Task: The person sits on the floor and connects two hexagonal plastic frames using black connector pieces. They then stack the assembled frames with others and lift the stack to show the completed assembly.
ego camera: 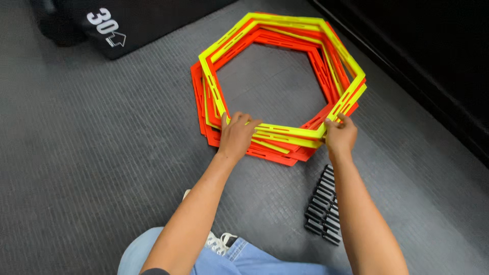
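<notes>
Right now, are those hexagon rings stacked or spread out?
Stacked: the hexagon rings lie overlapped in one uneven pile, left hand and right hand on its near edge.

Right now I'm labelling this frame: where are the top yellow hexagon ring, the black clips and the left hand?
top yellow hexagon ring [285, 133]: head view, near edge.
black clips [322, 206]: head view, middle of pile.
left hand [236, 137]: head view, back of hand.

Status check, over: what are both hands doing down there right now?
Left hand and right hand grip top yellow hexagon ring. Ring sits on orange-yellow stack. Black clips beside right arm, not blocking.
</notes>
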